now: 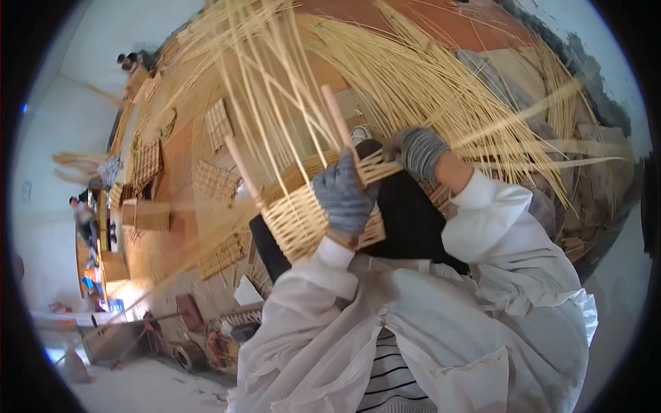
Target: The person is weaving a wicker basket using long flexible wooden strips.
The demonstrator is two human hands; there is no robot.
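Observation:
A half-woven pale cane basket [292, 224] lies over my dark-trousered lap, with long loose stakes [289, 151] fanning out from its upper edge. Two pinkish round rods [334, 107] stick up from it, one at each side. My left hand [342, 193], in a grey knit glove, is closed on the basket near the right rod, fingertips against the weave. My right hand [418, 155], also gloved, has curled fingers around a pale weaving strip [385, 170] just right of the basket; its fingertips are partly hidden and blurred.
Long cane bundles [420, 82] spread over the floor ahead and right. Flat woven panels [219, 124] and a woven box [144, 215] lie to the left. People [86, 224] are by the left wall and far back. Assorted tools and a wheel [189, 358] sit at the lower left.

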